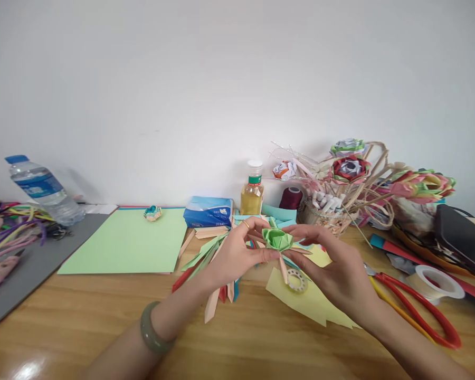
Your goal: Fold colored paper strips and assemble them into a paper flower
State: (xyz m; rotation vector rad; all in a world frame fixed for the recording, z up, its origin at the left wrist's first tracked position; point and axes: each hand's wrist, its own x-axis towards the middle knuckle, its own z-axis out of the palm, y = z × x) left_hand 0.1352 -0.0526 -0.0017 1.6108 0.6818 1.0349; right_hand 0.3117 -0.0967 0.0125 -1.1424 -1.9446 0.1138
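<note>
A folded green paper flower [277,239] with pale peach strips sticking out below is held up over the table between both hands. My left hand [237,253], a ring on one finger, pinches its left side with the fingers closed. From the right, my right hand [332,264] closes thumb and fingers around the flower's other side and a peach strip. Beneath it lie yellow paper sheets [301,303] and a small pale ring [297,281] with holes. Several folded paper strips [211,306] in green, red, peach and blue lie under my left hand.
Green paper sheets [126,243] carry a small paper flower [153,213]. A blue tissue pack [208,211], an oil bottle [252,192] and a basket [328,219] of paper flowers stand behind. Red-handled scissors [419,311] and a ribbon spool [435,283] lie right; a water bottle [43,187] leans left.
</note>
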